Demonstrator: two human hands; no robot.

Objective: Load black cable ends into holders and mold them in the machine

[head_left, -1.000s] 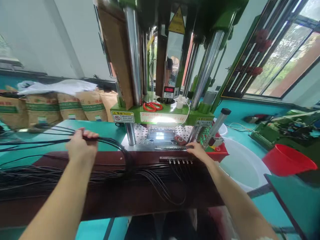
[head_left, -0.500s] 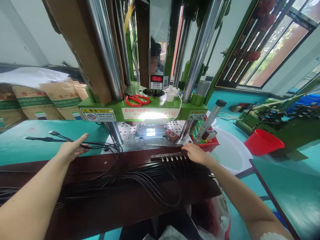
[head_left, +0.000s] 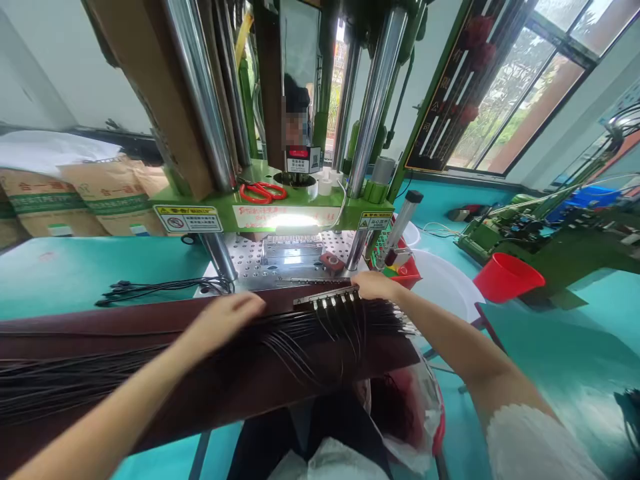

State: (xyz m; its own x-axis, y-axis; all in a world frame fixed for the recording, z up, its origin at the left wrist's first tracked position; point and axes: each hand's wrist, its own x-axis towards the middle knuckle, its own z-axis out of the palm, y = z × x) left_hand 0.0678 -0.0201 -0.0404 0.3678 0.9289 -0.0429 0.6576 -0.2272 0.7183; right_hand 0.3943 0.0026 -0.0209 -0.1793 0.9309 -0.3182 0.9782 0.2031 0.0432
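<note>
My right hand (head_left: pixel 374 285) grips the right end of a narrow metal bar (head_left: pixel 325 295), which carries a row of cable ends with silvery connectors. The bar is tilted, its right end higher, and black cables (head_left: pixel 350 327) hang from it over the dark brown bench. A second metal strip (head_left: pixel 313 281) lies just behind it, along the press's plate. My left hand (head_left: pixel 235 315), somewhat blurred, is over the bench left of the bar, fingers loosely extended and nothing visible in them. A bundle of black cables (head_left: pixel 160 288) rests on the green table at left, apart from that hand.
A green press stands ahead, its metal mould (head_left: pixel 293 252) on a perforated plate (head_left: pixel 245 257). Red scissors (head_left: pixel 263 193) lie on the press. More black cables (head_left: pixel 75 377) cover the brown bench (head_left: pixel 165 417). At right are a white tub (head_left: pixel 445 283) and a red bucket (head_left: pixel 510 277).
My left hand has let go of the cable bundle on the green table and moved right, towards the bar. My right hand has tilted the bar, raising its right end. The view has shifted.
</note>
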